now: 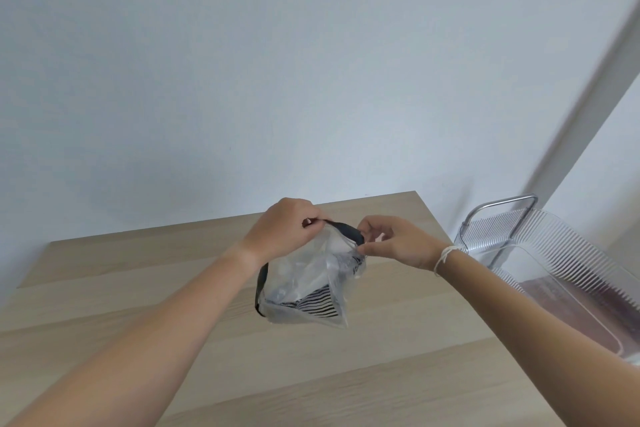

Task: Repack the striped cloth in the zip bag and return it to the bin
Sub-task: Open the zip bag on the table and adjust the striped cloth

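A clear plastic zip bag with a black zip strip hangs above the wooden table. The black-and-white striped cloth lies inside it, bunched at the bottom. My left hand pinches the top edge of the bag at its left end. My right hand pinches the same top edge at its right end, thumb and fingers on the black strip. The bag's mouth sits between the two hands; I cannot tell whether it is sealed. A clear ribbed bin stands to the right of the table.
The bin has a metal handle at its far end and a dark reddish bottom. A pale wall rises behind the table. The table's far edge runs just behind my hands, its right edge next to the bin.
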Available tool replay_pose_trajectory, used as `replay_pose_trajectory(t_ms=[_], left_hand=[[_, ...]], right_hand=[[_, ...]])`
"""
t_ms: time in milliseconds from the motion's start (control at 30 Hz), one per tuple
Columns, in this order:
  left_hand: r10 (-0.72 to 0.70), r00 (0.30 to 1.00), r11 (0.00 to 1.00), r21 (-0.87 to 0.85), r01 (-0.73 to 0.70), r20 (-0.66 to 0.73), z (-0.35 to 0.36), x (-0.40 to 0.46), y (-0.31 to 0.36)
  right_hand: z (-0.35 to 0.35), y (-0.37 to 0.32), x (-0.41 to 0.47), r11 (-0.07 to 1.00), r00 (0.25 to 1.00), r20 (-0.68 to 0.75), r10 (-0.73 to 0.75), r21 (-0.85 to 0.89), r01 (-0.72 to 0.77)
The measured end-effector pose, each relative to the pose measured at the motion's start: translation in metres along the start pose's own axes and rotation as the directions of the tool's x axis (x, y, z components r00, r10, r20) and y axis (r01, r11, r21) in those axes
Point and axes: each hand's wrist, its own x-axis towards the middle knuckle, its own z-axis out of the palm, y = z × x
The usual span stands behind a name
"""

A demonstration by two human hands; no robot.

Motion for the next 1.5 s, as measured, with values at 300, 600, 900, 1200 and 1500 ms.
replay_pose_trajectory(t_ms=[300, 600, 900, 1200, 1500], left_hand=[[-0.039, 0.999, 0.998, -0.044, 0.038, -0.018, -0.003, -0.002, 0.001], [-0.1, 0.992, 0.992, -0.086, 0.094, -0.073, -0.007, 0.005, 0.006], [-0.056, 0.979, 0.965, -0.24, 0.104, 0.197, -0.013, 0.013, 0.018], [0.078, 0.996, 0.991, 0.106, -0.081, 0.035, 0.003, 0.01, 0.032], [0.065, 0.992, 0.995, 0.076, -0.058, -0.104, 0.006, 0.005, 0.027]], right_hand=[[0.004, 0.003, 0.001, 0.956, 0.876, -0.478, -0.064, -0.282, -0.084], [0.026, -0.005, -0.004, 0.914, 0.757, -0.612, -0.23, -0.403, -0.048], [0.033, -0.009, -0.001, 0.873, 0.752, -0.566, -0.339, -0.486, 0.028], [0.032, -0.009, -0.004, 0.934, 0.843, -0.491, -0.219, -0.355, 0.035], [0.026, 0.021, -0.011, 0.972, 0.993, -0.075, 0.094, 0.223, -0.075]])
